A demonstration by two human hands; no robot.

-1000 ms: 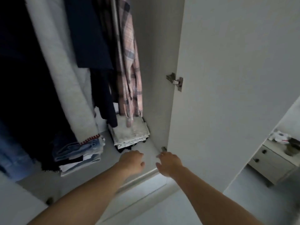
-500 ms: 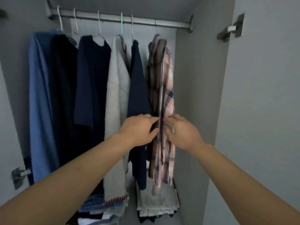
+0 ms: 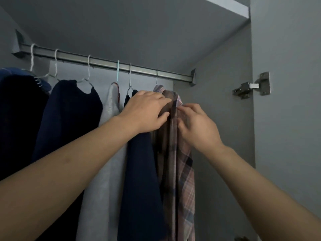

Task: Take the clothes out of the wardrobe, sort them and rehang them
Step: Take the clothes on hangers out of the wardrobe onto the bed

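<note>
Reaching up into the wardrobe, I have both hands on the plaid shirt (image 3: 178,171), the garment farthest to my right on the rail (image 3: 107,64). My left hand (image 3: 147,112) lies over the shirt's shoulder near the collar, fingers curled onto the fabric with the thumb tucked under, gripping it. My right hand (image 3: 196,124) is just beside it on the other side of the front placket, fingertips bent in and pinching the cloth near the collar. The shirt hangs upright from a thin metal hanger (image 3: 156,79) hooked on the rail directly above my hands.

Under my left wrist hangs a dark navy garment (image 3: 140,180), touching the plaid shirt. Further out past my left forearm come a pale grey knit (image 3: 104,171) on a light blue hanger (image 3: 118,72), then another navy top (image 3: 69,110), then a very dark piece (image 3: 19,110) with something blue behind it. Beyond my right hand, well apart, a metal hinge (image 3: 251,87) sits on the open door (image 3: 286,101).
</note>
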